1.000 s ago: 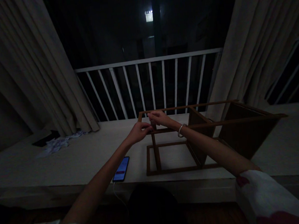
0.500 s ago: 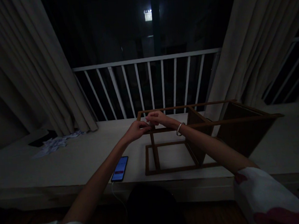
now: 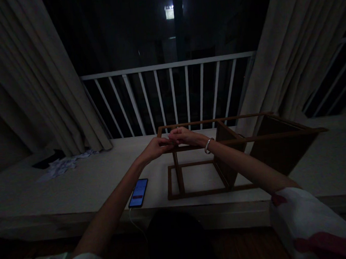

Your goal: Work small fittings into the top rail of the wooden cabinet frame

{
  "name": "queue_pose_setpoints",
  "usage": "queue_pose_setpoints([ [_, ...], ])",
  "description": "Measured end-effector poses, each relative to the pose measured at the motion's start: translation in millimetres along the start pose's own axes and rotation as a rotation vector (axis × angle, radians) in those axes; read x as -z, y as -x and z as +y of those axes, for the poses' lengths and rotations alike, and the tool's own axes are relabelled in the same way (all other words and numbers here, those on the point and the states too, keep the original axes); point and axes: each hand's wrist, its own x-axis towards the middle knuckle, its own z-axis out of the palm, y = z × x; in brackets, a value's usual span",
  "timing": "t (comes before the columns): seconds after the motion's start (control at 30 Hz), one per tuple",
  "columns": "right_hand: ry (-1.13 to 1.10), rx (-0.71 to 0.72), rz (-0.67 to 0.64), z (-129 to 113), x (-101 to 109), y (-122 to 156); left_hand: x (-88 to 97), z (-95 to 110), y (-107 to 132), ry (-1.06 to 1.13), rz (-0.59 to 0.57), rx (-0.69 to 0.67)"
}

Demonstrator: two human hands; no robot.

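Observation:
A brown wooden frame (image 3: 198, 193) with shelf-like panels lies on its side on the pale window ledge. Over its left end, my left hand (image 3: 155, 148) and my right hand (image 3: 183, 136) meet, fingertips close together. Both hands are closed in a pinch near the upper rail. Whatever sits between the fingers is too small and dark to make out. A bracelet (image 3: 208, 146) circles my right wrist. Below my left forearm, a phone (image 3: 138, 193) with a lit screen lies on the ledge.
A white cable (image 3: 135, 227) runs from the phone over the ledge's front edge. Crumpled papers (image 3: 62, 165) lie at the left by a curtain (image 3: 45, 75). White railings (image 3: 173, 93) stand behind the ledge (image 3: 105, 186), before a dark window.
My fingertips have drawn slightly closer together, and my left hand has tilted a little flatter. The view has shifted slightly; the frame and phone stay in place.

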Motion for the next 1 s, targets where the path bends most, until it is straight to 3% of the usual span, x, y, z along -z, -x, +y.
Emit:
queue_pose_setpoints([
  [0.37,0.041,-0.003,0.016,5,2,-3,0.7,4,-4,-0.095,-0.059,-0.160],
  [0.63,0.062,0.005,0.018,1,2,0,-1.6,7,-1,0.030,-0.056,-0.055],
  [0.8,0.081,0.021,0.065,1,2,0,-9.1,3,-1,0.126,0.062,0.031],
  [1.0,0.068,-0.024,0.052,1,0,1,-12.9,-4,-3,0.058,0.147,0.015],
])
